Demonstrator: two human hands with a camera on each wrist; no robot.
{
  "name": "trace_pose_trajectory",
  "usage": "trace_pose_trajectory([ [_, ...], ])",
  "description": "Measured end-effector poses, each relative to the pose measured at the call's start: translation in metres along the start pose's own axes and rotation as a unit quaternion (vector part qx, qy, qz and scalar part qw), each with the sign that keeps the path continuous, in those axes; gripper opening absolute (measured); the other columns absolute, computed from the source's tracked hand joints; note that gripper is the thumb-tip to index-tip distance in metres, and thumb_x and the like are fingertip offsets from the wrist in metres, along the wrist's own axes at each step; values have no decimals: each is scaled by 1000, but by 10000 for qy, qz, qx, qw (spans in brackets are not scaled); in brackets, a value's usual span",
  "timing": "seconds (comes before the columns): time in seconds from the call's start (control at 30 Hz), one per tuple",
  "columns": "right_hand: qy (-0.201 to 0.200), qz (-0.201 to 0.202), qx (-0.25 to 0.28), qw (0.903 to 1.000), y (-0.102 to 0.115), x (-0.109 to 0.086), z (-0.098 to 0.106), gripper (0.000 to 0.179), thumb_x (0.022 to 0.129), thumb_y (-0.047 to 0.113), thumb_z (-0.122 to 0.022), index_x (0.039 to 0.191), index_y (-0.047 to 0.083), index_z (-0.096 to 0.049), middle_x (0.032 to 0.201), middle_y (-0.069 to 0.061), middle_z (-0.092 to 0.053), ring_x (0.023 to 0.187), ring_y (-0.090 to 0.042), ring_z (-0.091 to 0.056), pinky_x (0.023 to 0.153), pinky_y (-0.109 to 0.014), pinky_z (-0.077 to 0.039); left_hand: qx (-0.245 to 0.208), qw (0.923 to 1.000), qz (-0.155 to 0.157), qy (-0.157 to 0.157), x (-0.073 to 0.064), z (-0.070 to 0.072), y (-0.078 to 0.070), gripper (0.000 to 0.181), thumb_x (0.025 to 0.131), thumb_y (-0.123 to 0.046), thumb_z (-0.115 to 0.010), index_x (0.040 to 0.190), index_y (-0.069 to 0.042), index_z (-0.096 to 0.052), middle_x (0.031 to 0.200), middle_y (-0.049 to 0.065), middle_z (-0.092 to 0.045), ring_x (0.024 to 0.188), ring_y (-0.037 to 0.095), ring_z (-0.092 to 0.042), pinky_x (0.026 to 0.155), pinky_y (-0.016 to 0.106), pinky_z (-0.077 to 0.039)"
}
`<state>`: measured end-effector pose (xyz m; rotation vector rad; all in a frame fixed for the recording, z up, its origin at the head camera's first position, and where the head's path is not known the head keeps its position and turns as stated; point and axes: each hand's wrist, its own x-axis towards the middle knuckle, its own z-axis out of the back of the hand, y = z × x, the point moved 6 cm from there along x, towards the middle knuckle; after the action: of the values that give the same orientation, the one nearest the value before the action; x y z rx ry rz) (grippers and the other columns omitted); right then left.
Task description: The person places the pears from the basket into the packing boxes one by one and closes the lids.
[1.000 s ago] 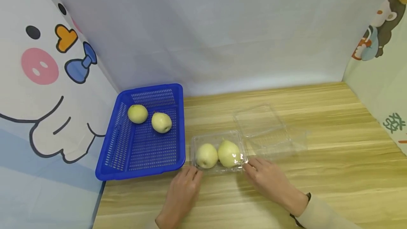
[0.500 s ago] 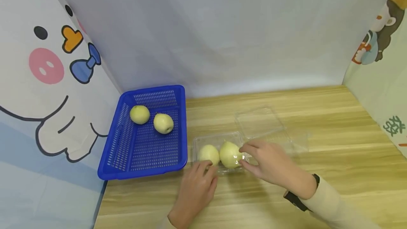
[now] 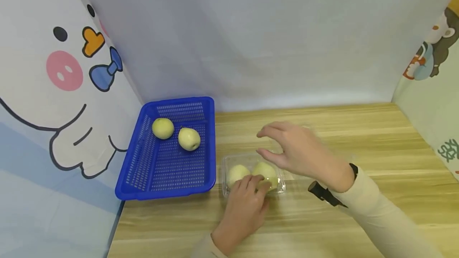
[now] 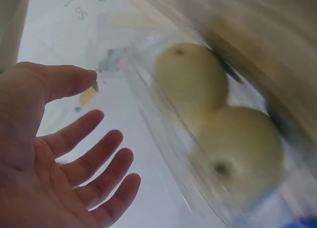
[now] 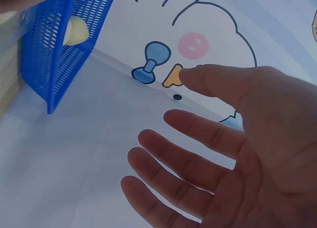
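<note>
Two pale yellow pears, a left one and a right one, sit side by side in a clear plastic box on the table. Over the near side of the box is my left hand, its fingers loosely bent. In the left wrist view that hand has its fingers apart and grips nothing, beside the box wall. My right hand is raised over the box's right end, thumb and fingers spread apart. The right wrist view shows this hand holding nothing.
A blue plastic basket stands to the left of the box with two more pears in it. Behind my right hand, faint clear plastic is mostly hidden. Printed cloth walls border the wooden table.
My left hand has moved right and forward from the box's near-left corner to over its near side. My right hand has left the right edge, rising and moving forward with its fingers spread.
</note>
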<state>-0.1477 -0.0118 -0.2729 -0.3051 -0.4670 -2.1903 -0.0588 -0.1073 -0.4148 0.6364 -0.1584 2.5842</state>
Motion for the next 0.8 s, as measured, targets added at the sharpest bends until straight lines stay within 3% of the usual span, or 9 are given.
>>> trace_pose_trajectory([
  [0.1, 251, -96, 216, 9994, 1, 22, 9, 32, 97, 32, -77, 120, 9, -76, 121, -8, -78, 110, -28, -76, 91, -46, -63, 209, 9996, -134, 151, 24, -6, -18, 55, 90, -45, -83, 136, -19, -67, 141, 4, -67, 127, 22, -66, 101, 34, -59],
  [0.17, 428, -171, 418, 9981, 3, 38, 14, 34, 99, 33, -75, 123, 9, -75, 124, -6, -78, 113, -28, -74, 98, -48, -60, 300, 9992, -217, 176, 39, -12, -31, 59, 91, -51, -80, 139, -20, -63, 149, 4, -61, 135, 22, -61, 106, 34, -56],
  [0.33, 942, -223, 668, 9931, 9, 78, 13, 39, 101, 36, -70, 130, 10, -73, 129, -5, -76, 118, -27, -71, 100, -49, -58, 693, 9963, -466, 196, 61, -34, -60, 54, 95, -53, -73, 136, -22, -60, 142, -4, -62, 131, 18, -58, 109, 33, -51],
  [0.43, 1230, -166, 654, 9901, 15, 101, 8, 41, 101, 37, -69, 132, 10, -72, 132, -6, -75, 122, -28, -70, 103, -47, -57, 814, 9951, -537, 180, 63, -45, -71, 50, 95, -49, -73, 137, -24, -59, 131, -10, -65, 121, 13, -62, 103, 30, -53],
  [0.6, 1752, -227, 472, 9831, 25, 137, -8, 44, 103, 40, -67, 137, 12, -69, 138, -5, -72, 128, -26, -67, 109, -44, -54, 571, 9962, -577, 326, 60, -52, -80, 30, 98, -43, -74, 125, -31, -67, 120, -16, -69, 112, 6, -66, 95, 22, -53],
  [0.7, 2137, -347, 326, 9757, 26, 158, -33, 49, 104, 42, -64, 143, 12, -66, 144, -5, -69, 131, -25, -65, 112, -43, -52, 543, 9950, -624, 564, 57, -56, -86, 16, 101, -43, -71, 113, -33, -72, 112, -17, -71, 108, 4, -66, 92, 19, -54],
  [0.8, 2590, -470, 254, 9644, 25, 175, -75, 52, 105, 43, -63, 147, 12, -62, 149, -5, -66, 135, -25, -63, 114, -42, -51, 508, 9932, -481, 933, 57, -63, -89, 15, 101, -42, -70, 114, -36, -72, 112, -19, -70, 106, 1, -64, 89, 16, -52],
])
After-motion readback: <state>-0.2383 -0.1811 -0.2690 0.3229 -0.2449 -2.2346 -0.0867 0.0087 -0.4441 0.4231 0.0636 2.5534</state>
